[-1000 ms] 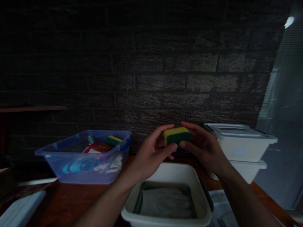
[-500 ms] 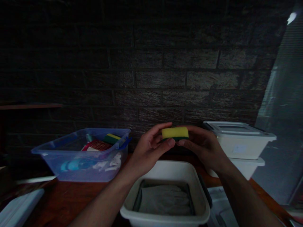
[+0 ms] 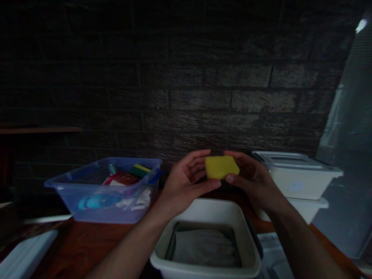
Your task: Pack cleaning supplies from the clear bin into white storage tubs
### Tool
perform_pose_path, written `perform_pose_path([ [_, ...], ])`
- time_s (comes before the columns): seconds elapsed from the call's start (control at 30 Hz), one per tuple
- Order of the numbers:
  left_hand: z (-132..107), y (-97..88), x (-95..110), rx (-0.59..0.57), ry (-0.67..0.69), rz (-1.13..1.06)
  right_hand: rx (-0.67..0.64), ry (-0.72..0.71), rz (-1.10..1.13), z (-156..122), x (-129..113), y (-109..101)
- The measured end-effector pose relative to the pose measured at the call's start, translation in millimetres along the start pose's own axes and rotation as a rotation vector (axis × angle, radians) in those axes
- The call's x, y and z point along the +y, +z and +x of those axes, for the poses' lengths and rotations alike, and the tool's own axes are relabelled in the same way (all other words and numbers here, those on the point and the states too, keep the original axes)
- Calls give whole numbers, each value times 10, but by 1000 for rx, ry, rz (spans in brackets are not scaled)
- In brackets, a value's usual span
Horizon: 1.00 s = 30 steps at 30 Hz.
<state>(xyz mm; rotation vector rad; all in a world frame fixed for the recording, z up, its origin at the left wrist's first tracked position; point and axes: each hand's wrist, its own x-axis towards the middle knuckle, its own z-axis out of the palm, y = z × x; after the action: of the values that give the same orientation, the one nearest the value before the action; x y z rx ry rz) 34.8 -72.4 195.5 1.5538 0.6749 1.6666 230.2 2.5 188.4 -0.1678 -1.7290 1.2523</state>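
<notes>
A yellow sponge is held up between both hands, its yellow face turned toward me. My left hand grips its left end with thumb below and fingers curled behind. My right hand grips the right end the same way. Both hands hover above an open white bin that has a folded grey cloth lying in its bottom.
A clear blue tub at the left holds a second yellow-green sponge, a red item and cloths. Two stacked white lidded bins stand at the right. A dark brick wall is behind; the wooden tabletop runs underneath.
The sponge has been turned in my hands: its green scrub side faced me before, now the yellow face does. Both hands stayed above the white bin.
</notes>
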Motion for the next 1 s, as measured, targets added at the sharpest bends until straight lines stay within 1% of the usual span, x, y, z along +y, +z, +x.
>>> perform_pose_path([
  [0.07,4,-5,1,11,-18,-6,-4,8,30,-7,-20,-33],
  [0.13,4,-18,-11,21,-23,-1,-32,50,77,-19,-45,-40],
  [0.23,-3,-43,-46,51,27,5,-90,119,136,-34,-70,-20],
  [0.3,-6,-55,-65,81,58,29,-116,136,149,-35,-65,-12],
  [0.37,-4,-61,-69,102,71,56,-119,109,143,-27,-43,-19],
  [0.47,9,-56,-59,112,77,63,-84,27,104,-1,6,-38],
  [0.53,20,-50,-58,98,47,46,-56,-25,58,16,36,-34],
  [0.63,27,-45,-80,36,-29,39,-32,-98,-13,24,59,8],
  [0.73,28,-59,-113,-6,-5,77,-52,-146,-49,15,50,60],
  [0.8,29,-73,-122,-5,33,115,-73,-138,-35,10,38,73],
  [0.87,29,-82,-117,-7,53,149,-61,-110,-19,10,32,61],
  [1.0,17,-81,-104,-34,103,225,-40,5,-38,18,51,10],
])
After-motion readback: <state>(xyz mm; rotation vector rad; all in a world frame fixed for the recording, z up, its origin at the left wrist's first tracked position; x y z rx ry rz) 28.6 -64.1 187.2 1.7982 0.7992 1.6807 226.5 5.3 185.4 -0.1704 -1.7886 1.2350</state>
